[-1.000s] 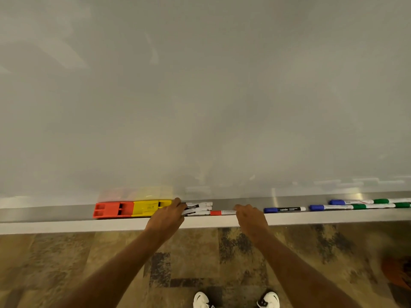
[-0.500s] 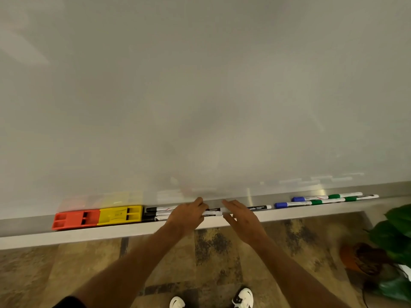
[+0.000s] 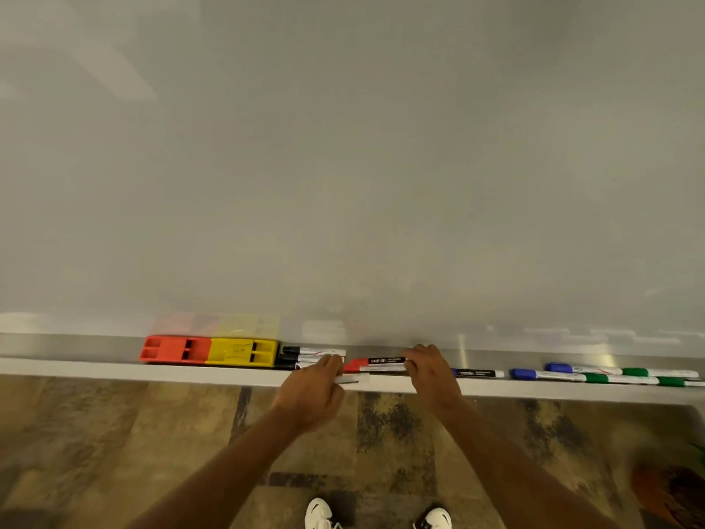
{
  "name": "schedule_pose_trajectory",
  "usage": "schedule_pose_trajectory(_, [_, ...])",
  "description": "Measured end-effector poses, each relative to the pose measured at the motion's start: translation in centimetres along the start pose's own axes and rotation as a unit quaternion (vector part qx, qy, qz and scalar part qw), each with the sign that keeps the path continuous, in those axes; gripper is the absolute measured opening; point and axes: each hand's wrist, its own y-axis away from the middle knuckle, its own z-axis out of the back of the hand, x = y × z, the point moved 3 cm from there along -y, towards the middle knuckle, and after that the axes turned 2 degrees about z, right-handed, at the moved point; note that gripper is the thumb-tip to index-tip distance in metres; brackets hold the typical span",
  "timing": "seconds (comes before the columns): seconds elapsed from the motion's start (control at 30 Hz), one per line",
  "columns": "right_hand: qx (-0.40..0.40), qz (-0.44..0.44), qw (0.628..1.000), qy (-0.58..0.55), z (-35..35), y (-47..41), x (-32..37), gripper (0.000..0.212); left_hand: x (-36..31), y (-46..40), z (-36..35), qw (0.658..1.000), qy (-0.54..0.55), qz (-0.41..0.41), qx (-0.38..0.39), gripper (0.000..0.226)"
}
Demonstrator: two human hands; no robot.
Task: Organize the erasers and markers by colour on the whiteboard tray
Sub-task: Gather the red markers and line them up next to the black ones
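Both hands have shifted along the grey metal whiteboard tray (image 3: 76,347). Right hand (image 3: 431,370) curls over the red-capped marker (image 3: 375,363), lying lengthwise; left hand (image 3: 316,391) pinches a pale marker (image 3: 353,379) just beside.

orange eraser (image 3: 174,349), yellow eraser (image 3: 242,352)

A long metal whiteboard tray (image 3: 76,347) is running along the foot of the whiteboard (image 3: 343,166). At its left, an orange plastic eraser (image 3: 173,350) is lying end to end with a yellow plastic eraser (image 3: 242,352), touching. Just right of these, black-capped markers (image 3: 305,357) are being stacked. The left hand (image 3: 314,395) is placed before them, the right hand (image 3: 433,372) further right, with a red-capped marker (image 3: 375,364) lying between. Beyond sit a blue-capped marker (image 3: 477,373), then blue and green markers (image 3: 610,375) end to end in two rows.
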Motion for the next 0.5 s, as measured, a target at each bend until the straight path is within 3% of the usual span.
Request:
schedule_pose_trajectory(0.23, [0.019,-0.001,1.0,-0.009,-1.4,-0.9,0.3,0.019,1.9,1.9,-1.3,1.0,0.001,0.006,0.012,0.003])
schedule_pose_trajectory(0.5, [0.037,-0.002,0.998,-0.047,-0.6,0.2,-0.8,0.019,0.6,0.7,-1.8,0.999,0.025,-0.011,-0.047,0.016])
